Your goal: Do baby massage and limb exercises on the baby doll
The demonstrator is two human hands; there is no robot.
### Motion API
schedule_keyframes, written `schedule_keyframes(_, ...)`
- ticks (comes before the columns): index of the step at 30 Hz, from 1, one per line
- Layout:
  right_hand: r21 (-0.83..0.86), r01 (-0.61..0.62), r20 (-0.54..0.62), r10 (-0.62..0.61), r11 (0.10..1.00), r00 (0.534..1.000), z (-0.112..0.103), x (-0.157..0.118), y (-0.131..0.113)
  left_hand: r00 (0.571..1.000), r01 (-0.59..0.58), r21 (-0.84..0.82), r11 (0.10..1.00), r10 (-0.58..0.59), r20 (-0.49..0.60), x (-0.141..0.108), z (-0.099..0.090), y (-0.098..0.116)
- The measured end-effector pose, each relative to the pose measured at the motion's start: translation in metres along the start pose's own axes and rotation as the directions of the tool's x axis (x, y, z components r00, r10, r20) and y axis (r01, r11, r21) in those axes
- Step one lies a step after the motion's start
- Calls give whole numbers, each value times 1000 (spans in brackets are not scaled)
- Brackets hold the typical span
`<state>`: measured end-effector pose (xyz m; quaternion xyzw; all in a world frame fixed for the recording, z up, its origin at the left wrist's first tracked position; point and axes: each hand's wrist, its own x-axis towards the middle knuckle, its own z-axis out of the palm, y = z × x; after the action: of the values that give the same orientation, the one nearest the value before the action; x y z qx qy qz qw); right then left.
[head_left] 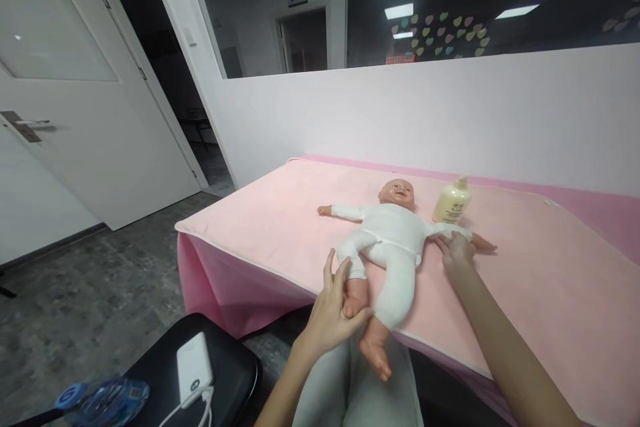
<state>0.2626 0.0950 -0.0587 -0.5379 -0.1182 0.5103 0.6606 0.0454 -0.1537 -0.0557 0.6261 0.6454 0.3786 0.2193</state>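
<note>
A baby doll [390, 233] with a white cloth body lies face up on the pink table cover [280, 213], its head toward the wall and its feet over the near edge. My left hand [333, 310] is at the doll's lower legs, fingers spread, with the thumb reaching toward one ankle and the fingers beside the other foot. On the right, my right hand [456, 250] has its fingers bent onto the doll's outstretched white sleeve; the fingertips are partly hidden. Just behind that arm stands a pale yellow pump bottle [452, 201].
To my lower left is a black chair [235, 360] with a white power bank [195, 368], its cable and a plastic water bottle [113, 400]. A white wall [425, 120] with a window rises behind the table. The white door [85, 120] is at far left.
</note>
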Motion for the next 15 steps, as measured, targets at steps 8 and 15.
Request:
schedule_keyframes(8,-236,246,373,-147,940,916,-35,-72,11,982,-60,-230,971,99,162,52,-4,-3)
schedule_keyframes(15,-293,526,554,-306,799,774,-137,-193,99,976,202,-721,662,-195,94,143,32,-5)
